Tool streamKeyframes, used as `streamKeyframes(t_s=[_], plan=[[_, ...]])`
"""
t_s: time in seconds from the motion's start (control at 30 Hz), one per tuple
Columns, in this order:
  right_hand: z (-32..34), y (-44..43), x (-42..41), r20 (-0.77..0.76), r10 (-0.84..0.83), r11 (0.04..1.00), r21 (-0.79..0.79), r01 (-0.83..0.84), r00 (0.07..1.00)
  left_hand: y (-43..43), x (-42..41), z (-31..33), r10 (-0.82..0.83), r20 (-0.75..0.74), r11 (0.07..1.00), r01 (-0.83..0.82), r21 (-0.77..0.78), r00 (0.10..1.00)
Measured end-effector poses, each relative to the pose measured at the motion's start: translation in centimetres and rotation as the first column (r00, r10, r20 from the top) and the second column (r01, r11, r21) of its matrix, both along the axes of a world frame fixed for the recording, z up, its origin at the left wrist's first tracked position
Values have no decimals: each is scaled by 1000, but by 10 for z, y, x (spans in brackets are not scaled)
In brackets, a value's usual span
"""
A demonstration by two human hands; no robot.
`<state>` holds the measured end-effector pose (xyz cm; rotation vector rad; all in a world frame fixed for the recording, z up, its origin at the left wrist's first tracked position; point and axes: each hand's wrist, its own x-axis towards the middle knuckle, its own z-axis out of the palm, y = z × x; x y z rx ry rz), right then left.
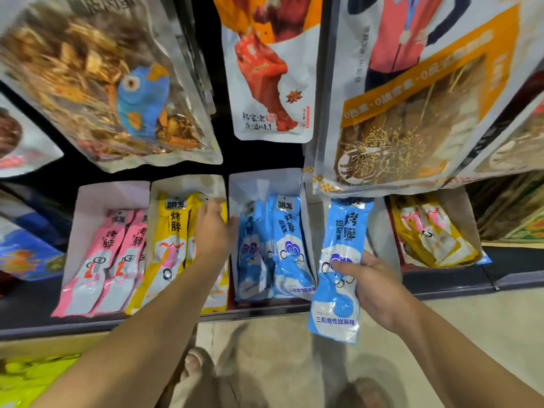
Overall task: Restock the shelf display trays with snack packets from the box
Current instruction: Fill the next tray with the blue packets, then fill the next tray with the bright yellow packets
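The right hand [379, 293] grips a blue snack packet [341, 240] upright over the shelf's front edge [259, 310], just right of the blue-packet tray [256, 184], whose back wall shows bare. The left hand [213, 231], fingers loosely extended, rests on the yellow packets [172, 231] beside the tray divider.

A dark shelf [44, 319] runs across the view, its front ledge nearly black, with a black back panel [223, 154] behind it. Large snack bags hang above: one with a blue cartoon fish [141, 95], a white and orange pouch [270, 83], and a big orange-banded bag [412, 113]. Below lies a pale beige floor [456, 325], softly shadowed. Bright yellow packaging [35, 375] sits at lower left.
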<state>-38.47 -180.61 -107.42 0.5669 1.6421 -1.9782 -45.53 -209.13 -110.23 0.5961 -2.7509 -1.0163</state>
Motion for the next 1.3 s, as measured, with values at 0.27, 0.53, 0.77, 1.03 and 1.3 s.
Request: streamKeyframes(t_s=[0.27,0.53,0.77,1.03,1.3], plan=[[-6,-100,-42,-96,156,980,141,-142,983,-26,6,-7,-69,184,981,33,191,981],[-47,-156,-72,-123,185,874,475,-105,975,-32,2,-26,-58,118,977,33,211,991],[-46,-158,-67,-103,348,704,685,-187,932,-32,-1,-27,-32,188,966,-18,258,982],[16,-148,-49,60,630,285,910,-302,775,-29,24,21,-63,258,995,40,93,964],[114,-154,16,22,832,26,997,-79,554,-60,121,127,-60,367,816,258,-518,928]])
